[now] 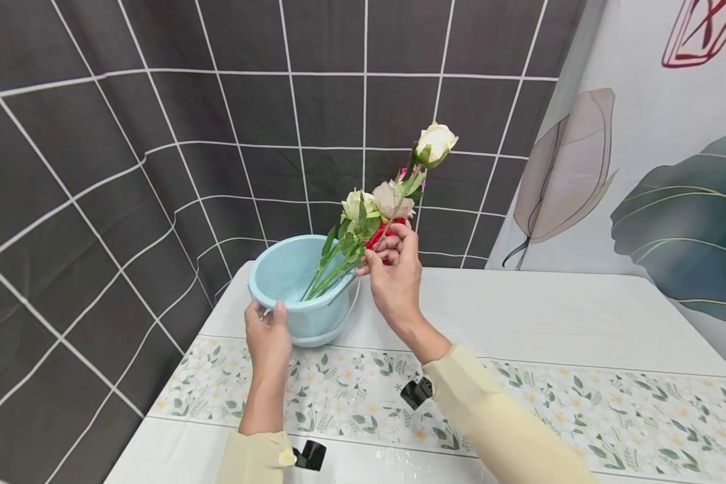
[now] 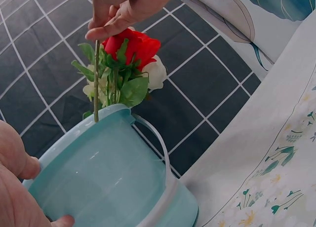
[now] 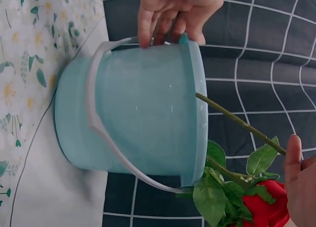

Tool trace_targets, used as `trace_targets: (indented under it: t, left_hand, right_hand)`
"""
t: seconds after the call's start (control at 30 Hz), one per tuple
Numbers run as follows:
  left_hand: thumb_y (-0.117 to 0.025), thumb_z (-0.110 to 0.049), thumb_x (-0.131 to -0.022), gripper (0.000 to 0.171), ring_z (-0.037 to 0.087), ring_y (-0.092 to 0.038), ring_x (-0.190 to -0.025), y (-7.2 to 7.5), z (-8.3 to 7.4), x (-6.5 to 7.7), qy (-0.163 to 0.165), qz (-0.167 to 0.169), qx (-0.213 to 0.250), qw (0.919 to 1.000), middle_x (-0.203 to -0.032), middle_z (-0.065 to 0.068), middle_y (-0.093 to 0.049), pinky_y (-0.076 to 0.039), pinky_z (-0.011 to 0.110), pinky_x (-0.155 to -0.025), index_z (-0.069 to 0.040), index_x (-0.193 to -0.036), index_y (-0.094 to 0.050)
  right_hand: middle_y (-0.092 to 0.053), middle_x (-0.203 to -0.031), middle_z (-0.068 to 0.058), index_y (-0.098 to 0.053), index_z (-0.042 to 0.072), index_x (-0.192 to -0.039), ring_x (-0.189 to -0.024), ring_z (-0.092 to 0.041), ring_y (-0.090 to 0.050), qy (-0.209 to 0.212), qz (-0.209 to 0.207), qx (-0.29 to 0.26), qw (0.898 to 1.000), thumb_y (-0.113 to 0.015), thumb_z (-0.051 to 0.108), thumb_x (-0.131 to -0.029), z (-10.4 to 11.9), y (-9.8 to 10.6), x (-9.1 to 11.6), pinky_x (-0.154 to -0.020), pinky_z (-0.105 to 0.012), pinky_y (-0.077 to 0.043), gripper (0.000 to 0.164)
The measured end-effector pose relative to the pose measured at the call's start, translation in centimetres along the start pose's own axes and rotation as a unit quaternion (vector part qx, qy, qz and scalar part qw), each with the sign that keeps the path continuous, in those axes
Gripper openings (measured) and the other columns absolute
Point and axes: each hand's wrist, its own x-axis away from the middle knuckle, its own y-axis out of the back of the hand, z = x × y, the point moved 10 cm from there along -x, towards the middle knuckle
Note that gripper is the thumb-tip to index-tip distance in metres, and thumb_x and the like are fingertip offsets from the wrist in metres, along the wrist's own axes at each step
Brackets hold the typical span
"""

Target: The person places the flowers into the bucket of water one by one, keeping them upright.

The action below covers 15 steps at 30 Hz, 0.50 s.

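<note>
A light blue bucket point(image 1: 269, 294) stands upright on the table, its white handle point(image 3: 92, 96) hanging down the side. My left hand point(image 1: 268, 339) grips the bucket's near rim, thumb and fingers on either side of the wall. Several flowers lean inside with their heads above the rim: a cream flower point(image 1: 361, 205), a pale pink one point(image 1: 393, 200) and a red rose point(image 2: 136, 48), partly hidden. My right hand point(image 1: 397, 279) pinches the stem point(image 3: 237, 119) of a white rose point(image 1: 435, 144) above the bucket. That stem's lower end is at the rim.
A white table point(image 1: 556, 309) with a floral band point(image 1: 581, 410) carries the bucket near its back left corner. Behind it hangs a dark curtain with a white grid point(image 1: 333, 107). A leaf-patterned curtain point(image 1: 629, 222) is at the right.
</note>
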Motion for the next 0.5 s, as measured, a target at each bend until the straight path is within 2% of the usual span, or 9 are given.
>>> trace_targets:
  t: [0.13, 0.23, 0.37, 0.5]
  left_hand:
    - [-0.034, -0.066, -0.077, 0.062, 0.010, -0.032, -0.124, 0.0, -0.1, -0.1, -0.002, 0.002, 0.006, 1.0000, -0.137, -0.013, -0.024, -0.034, 0.033, -0.101, -0.045, -0.131, -0.012]
    - [-0.034, -0.065, -0.077, 0.065, 0.013, -0.030, -0.125, 0.1, -1.1, 0.6, 0.004, 0.013, 0.012, 0.9998, -0.139, -0.010, -0.023, -0.033, 0.034, -0.102, -0.043, -0.133, -0.011]
    - [-0.035, -0.060, -0.080, 0.067, 0.020, -0.026, -0.128, 0.8, -5.4, 3.6, 0.027, 0.040, 0.031, 0.9984, -0.142, 0.000, -0.020, -0.030, 0.037, -0.104, -0.033, -0.137, -0.011]
    - [-0.037, -0.051, -0.086, 0.067, 0.024, -0.024, -0.129, 1.6, -9.9, 6.8, 0.044, 0.053, 0.043, 0.9967, -0.143, 0.008, -0.018, -0.026, 0.035, -0.106, -0.021, -0.140, -0.012]
  right_hand:
    - [-0.044, -0.085, -0.015, -0.034, 0.004, -0.120, -0.066, -0.030, -0.057, 0.008, 0.005, 0.009, 1.000, -0.055, -0.014, -0.078, -0.2, -0.5, 0.1, -0.051, -0.029, -0.055, 0.050]
    - [-0.044, -0.087, -0.021, -0.033, 0.000, -0.122, -0.066, -0.035, -0.056, 0.010, 0.013, 0.009, 1.000, -0.053, -0.015, -0.078, -0.2, -1.0, 0.2, -0.051, -0.028, -0.055, 0.050]
    - [-0.044, -0.088, -0.026, -0.032, -0.003, -0.121, -0.066, -0.038, -0.055, 0.007, 0.021, 0.011, 1.000, -0.053, -0.015, -0.078, -0.4, -1.4, 0.3, -0.050, -0.028, -0.055, 0.050]
    - [-0.045, -0.087, -0.024, -0.032, -0.004, -0.120, -0.064, -0.038, -0.057, 0.012, 0.019, 0.017, 1.000, -0.053, -0.015, -0.078, -0.3, -1.6, 0.3, -0.050, -0.027, -0.055, 0.049]
